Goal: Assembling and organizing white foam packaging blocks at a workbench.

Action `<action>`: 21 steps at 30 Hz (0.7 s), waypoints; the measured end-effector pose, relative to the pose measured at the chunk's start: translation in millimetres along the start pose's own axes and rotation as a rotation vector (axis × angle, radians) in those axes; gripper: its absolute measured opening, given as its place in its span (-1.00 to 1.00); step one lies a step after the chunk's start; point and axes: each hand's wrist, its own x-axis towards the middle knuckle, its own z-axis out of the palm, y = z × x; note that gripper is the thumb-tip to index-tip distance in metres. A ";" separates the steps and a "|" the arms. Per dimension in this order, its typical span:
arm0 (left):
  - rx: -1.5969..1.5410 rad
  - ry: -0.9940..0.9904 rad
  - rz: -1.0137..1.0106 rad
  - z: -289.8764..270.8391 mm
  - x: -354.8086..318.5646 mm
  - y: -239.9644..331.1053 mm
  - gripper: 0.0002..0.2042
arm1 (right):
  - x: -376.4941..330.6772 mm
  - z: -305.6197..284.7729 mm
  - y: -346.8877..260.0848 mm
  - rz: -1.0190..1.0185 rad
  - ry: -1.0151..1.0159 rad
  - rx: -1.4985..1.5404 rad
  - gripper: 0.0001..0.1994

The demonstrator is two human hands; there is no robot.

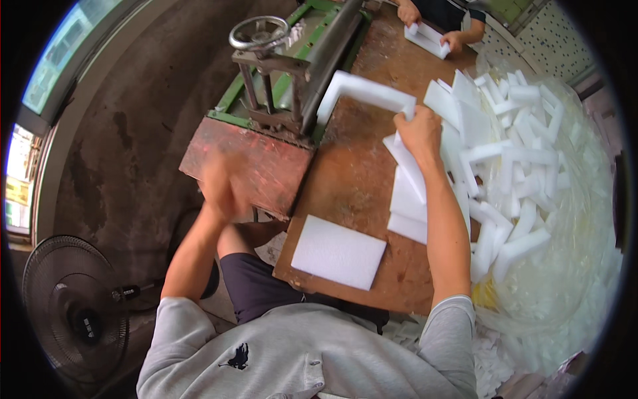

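Observation:
My right hand [421, 133] is closed on one end of a white U-shaped foam piece [372, 91], which is raised over the wooden table. My left hand [222, 183] is smeared by motion over the worn reddish board [252, 156] at the machine's near end; its fingers cannot be made out. A flat white foam sheet [339, 252] lies near the table's front edge, between my forearms. Under and beside my right forearm are more flat foam pieces [408, 199], partly hidden by the arm.
A green-framed machine with a metal handwheel [259, 33] stands at the left of the wooden table [362, 163]. On the right, many cut foam pieces [525, 156] heap in clear plastic. Across the table, another person's hands [454, 41] hold a foam piece. A fan [76, 312] stands lower left.

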 end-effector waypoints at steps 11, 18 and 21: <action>-0.152 -0.681 0.060 22.6 -47.1 130.4 -0.45 | -141.8 -129.2 11.9 0.191 -0.089 0.217 -0.71; -0.251 -0.277 -0.874 4.8 7.8 136.3 -0.59 | -202.0 -137.7 -37.3 0.040 -0.150 0.352 -0.76; -0.081 -0.381 -0.828 13.1 0.3 139.7 -0.63 | -202.9 -123.0 -41.1 -0.029 -0.157 0.325 -0.76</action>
